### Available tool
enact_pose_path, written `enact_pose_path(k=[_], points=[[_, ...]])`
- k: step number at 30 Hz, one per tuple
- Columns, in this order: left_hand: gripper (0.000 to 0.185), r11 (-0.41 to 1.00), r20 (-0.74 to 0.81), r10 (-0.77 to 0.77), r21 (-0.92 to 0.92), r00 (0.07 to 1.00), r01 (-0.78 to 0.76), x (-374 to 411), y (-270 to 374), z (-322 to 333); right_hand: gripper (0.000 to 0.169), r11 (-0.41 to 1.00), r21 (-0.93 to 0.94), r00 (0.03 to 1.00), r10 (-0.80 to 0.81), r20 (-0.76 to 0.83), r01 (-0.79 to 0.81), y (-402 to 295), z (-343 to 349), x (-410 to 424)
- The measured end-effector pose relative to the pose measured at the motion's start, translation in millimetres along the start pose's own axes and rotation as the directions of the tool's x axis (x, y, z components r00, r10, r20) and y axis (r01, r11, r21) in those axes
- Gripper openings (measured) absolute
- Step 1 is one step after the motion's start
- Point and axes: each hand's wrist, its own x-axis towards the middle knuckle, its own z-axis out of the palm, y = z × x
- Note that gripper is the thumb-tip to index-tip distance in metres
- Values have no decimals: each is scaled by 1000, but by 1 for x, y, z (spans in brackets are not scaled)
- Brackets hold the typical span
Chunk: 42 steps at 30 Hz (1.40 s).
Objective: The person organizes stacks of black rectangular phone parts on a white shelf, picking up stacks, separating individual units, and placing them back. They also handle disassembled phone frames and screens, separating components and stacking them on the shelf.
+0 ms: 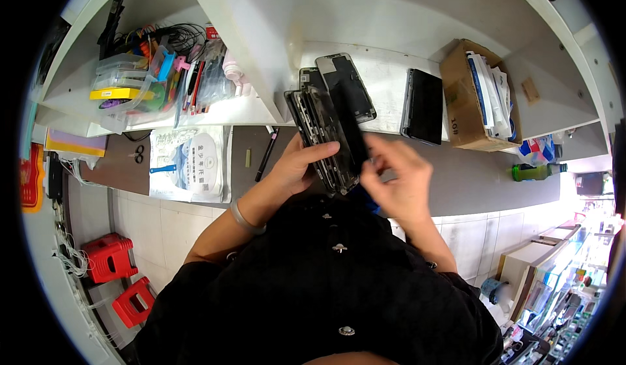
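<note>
My left hand point(296, 167) grips a fanned stack of phone display assemblies point(313, 133), its thumb lying across the top one. The stack is tilted above the desk edge, close to my body. My right hand point(403, 179) pinches the lower right edge of a dark phone screen point(353, 133) at the right side of the stack; motion blurs this hand. Behind them, a phone display assembly point(348, 84) rests back side up on the white shelf and overlaps another one. Farther right on the shelf lies a pile of black screens point(424, 106).
A cardboard box point(469, 106) of papers stands right of the pile. On the grey desk point(484, 179) are a green bottle point(535, 171), a black pen point(267, 155), scissors point(139, 155) and a printed plastic bag point(195, 169) with a blue brush point(163, 169). Red stools point(110, 257) are at lower left.
</note>
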Motion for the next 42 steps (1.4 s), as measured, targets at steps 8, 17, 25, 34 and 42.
enact_pose_path(k=[8, 17, 25, 34, 42], points=[[32, 972, -65, -39, -232, 997, 23, -13, -18, -14, 27, 979, 201, 976, -79, 202, 38, -6, 26, 0], [51, 995, 26, -32, -95, 999, 34, -16, -12, -14, 45, 920, -383, 996, -84, 6, 80, 80, 60, 50], [43, 987, -20, -63, -151, 998, 59, -16, -7, -17, 55, 952, -273, 987, 155, 40, -139, 83, 60, 68], [36, 985, -93, 0, -172, 996, -16, -9, -17, -11, 48, 475, 613, 776, 395, 492, -631, 55, 9, 8], [32, 989, -108, -25, -148, 994, 8, -13, -18, -13, 48, 890, 357, 891, 107, 442, -284, 14, 15, -13]])
